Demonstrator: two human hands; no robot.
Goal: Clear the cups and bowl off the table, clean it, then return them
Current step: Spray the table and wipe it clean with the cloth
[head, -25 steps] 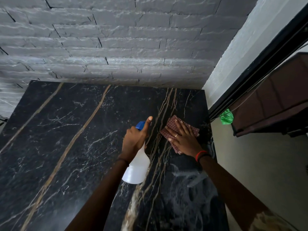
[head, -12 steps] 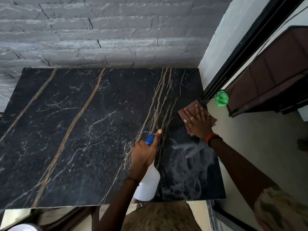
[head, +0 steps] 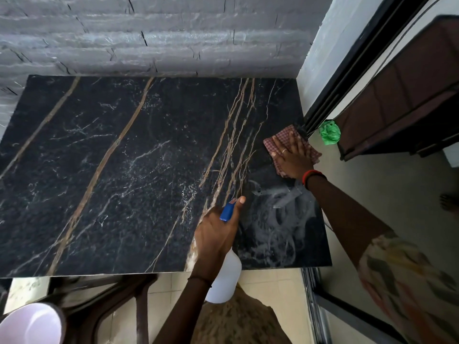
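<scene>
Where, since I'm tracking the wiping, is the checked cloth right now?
In the head view, the checked cloth lies under the right hand at the black table's right edge, toward the far corner, close to the green bag.

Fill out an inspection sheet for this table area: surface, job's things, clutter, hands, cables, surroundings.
Surface: black marble tabletop with gold veins; wet smears at its near right corner; no cups or bowl on it.
Job's things: red checked cloth at the right edge; white plastic spray bottle with blue head; pale round bowl below the near edge, off the table; cups not seen.
Clutter: crumpled green plastic bag just off the table's right side.
Hands: left hand grips the bottle; right hand presses flat on the cloth.
Cables: nothing seen.
Surroundings: grey stone wall behind; dark brown cabinet to the right.
</scene>
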